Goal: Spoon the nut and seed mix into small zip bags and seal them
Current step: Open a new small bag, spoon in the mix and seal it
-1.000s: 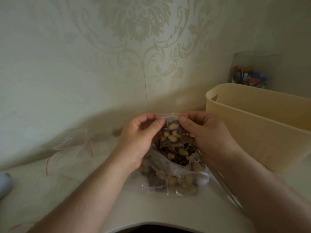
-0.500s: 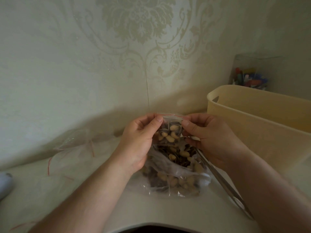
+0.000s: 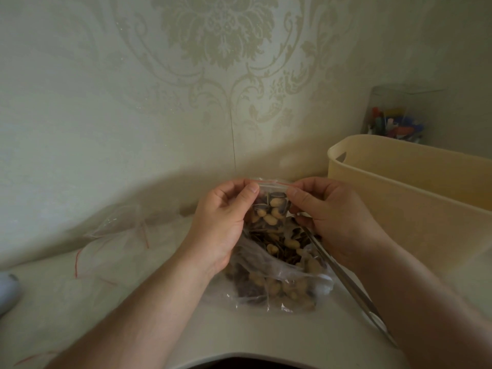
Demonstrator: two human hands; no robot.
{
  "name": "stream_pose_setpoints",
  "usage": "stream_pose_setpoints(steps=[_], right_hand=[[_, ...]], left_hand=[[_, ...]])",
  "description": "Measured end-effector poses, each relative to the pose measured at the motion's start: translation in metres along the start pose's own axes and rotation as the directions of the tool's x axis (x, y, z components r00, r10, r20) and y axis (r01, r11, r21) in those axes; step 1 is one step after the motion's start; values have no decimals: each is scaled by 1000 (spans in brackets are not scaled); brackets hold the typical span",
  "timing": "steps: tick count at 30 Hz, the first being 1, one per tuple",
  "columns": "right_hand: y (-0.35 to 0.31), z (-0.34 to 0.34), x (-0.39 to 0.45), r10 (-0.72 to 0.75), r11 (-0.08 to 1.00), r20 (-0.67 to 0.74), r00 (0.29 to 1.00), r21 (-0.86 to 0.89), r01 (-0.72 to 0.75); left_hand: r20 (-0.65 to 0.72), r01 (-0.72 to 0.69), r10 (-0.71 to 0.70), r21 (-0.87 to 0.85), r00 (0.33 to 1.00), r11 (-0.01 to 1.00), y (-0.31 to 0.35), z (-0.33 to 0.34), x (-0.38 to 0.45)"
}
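zip bag (image 3: 270, 206) in both hands, cream table (image 3: 239, 339), damask wall (image 3: 106, 102)

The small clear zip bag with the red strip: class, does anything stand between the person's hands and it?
Nothing visible. The left hand and right hand already pinch the small clear zip bag at its top corners, above the large clear bag of nut and seed mix.

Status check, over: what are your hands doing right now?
Both hands, left and right, pinching small zip bag at its red-lined top. Bag filled, held over big mix bag. Right also holds spoon. Nothing blocking.
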State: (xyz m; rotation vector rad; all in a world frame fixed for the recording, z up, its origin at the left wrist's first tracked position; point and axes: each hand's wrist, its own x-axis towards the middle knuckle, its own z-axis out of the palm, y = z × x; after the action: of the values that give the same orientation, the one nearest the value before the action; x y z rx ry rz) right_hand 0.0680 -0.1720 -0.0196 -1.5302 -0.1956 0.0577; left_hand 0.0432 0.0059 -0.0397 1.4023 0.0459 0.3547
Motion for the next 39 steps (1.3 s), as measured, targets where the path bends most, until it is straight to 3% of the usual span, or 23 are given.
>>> stream_pose_setpoints(steps=[8,23,39], right_hand=[[-4,3,-6,-20,999,9,1000,-30,20],[-3,2,-7,-39,999,24,999,-31,40],[9,0,-1,-178,962,13,984,-209,177]], left_hand=[[32,4,-3,-56,999,998,0,1,-2],[58,-72,70,46,996,996,0,1,-4],[84,-53,49,43,995,998,0,1,-5]])
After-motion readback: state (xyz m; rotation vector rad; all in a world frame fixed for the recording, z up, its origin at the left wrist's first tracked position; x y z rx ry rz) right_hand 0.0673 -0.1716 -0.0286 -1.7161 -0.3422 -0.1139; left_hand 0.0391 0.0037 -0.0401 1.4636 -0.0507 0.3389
